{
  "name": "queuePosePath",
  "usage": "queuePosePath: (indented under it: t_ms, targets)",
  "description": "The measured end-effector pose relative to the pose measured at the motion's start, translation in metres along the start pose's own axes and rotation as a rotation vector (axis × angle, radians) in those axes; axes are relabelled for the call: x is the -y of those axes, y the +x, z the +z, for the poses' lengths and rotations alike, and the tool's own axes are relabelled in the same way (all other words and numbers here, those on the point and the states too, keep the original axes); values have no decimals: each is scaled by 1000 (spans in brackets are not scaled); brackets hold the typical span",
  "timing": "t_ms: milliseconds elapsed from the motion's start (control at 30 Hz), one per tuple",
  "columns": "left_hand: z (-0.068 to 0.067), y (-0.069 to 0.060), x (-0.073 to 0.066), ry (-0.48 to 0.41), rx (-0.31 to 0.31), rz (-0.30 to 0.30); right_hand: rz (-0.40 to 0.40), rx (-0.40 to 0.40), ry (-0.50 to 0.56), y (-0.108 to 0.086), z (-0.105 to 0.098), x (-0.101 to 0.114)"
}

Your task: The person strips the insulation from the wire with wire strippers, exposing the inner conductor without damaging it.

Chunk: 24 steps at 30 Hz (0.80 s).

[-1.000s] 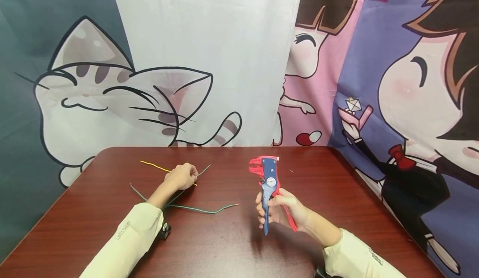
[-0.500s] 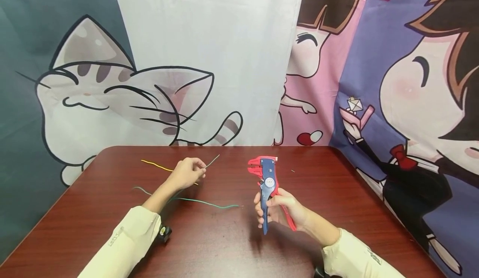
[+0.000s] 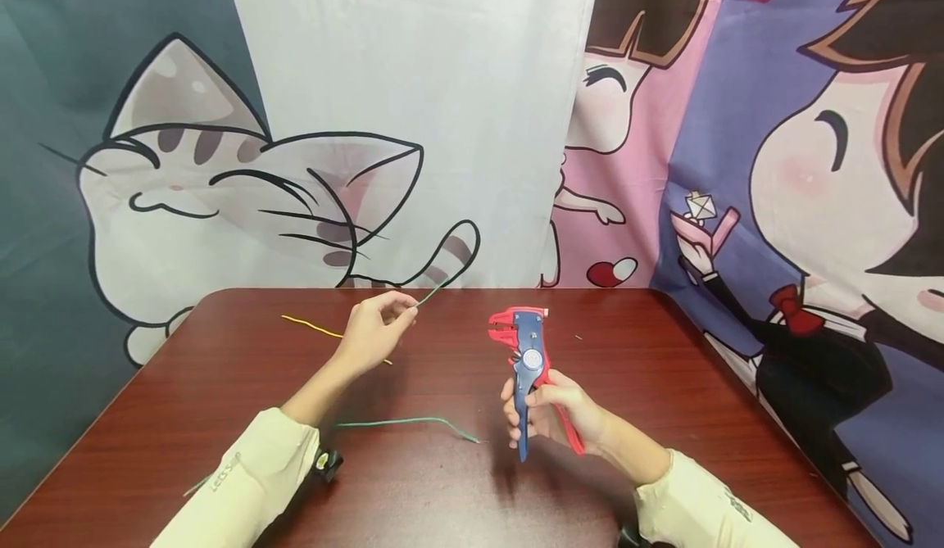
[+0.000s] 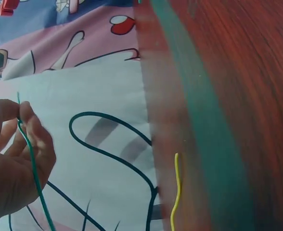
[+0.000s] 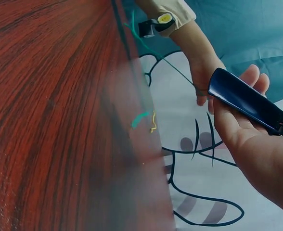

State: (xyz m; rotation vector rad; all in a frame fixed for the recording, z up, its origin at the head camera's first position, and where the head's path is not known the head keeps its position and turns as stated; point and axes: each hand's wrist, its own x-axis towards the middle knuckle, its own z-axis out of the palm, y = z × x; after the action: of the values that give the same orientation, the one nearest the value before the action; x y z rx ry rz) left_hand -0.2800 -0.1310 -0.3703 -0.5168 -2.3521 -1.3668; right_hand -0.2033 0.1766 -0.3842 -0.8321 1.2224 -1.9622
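Note:
My left hand [image 3: 374, 331] is raised over the back of the table, pinching a green wire [image 3: 433, 293] between thumb and fingertips. The wire's short end sticks up past the fingers, and in the left wrist view its length [image 4: 34, 168] trails down along the palm. On the right, my right hand [image 3: 553, 413] grips a wire stripper [image 3: 528, 343] by its blue and red handles, head upward and red jaws pointing left. In the right wrist view its blue handle [image 5: 242, 98] lies across the fingers. A second green wire [image 3: 398, 422] rests on the table between the hands.
A yellow wire [image 3: 313, 327] lies behind the left hand, partly hidden by it. A tiny scrap [image 3: 578, 337] lies right of the stripper. The brown wooden table [image 3: 413, 499] meets a cartoon-printed cloth [image 3: 442, 81] at its back edge. A green wire end [image 3: 195, 486] shows beside the left sleeve.
My left hand has risen and moved right with the green wire, lifting it away from the table. The other green wire has shifted toward the front. The right hand and stripper stay nearly still.

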Motion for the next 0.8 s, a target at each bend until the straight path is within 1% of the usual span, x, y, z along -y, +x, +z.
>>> queuePosePath:
  t_ms: [100, 167, 233, 333, 400, 500, 567, 700, 800]
  targets:
    - [-3, 0, -5, -1, -7, 33, -5, -4, -2, 0, 0, 1]
    - [-5, 0, -9, -6, 0, 43, -7, -3, -3, 1, 0, 2]
    - [-7, -1, -13, -12, 5, 67, -12, 2, -8, 1, 0, 2]
    - [-9, -1, -20, -11, 8, 123, -26, 14, -14, 2, 1, 4]
    - [-9, -1, -26, 5, 8, 179, -38, 24, -16, 2, 1, 4]
    - [-9, -2, -34, 63, 20, 252, -53, 45, -2, 3, 1, 4]
    - [-9, -4, -39, 106, 37, 285, -63, 66, 10, 3, 1, 4]
    - [-6, -8, -43, 176, 76, 308, -92, 115, 11, 2, 0, 5]
    - [-5, -10, -44, 199, 90, 320, -113, 144, 3, 1, 0, 5]
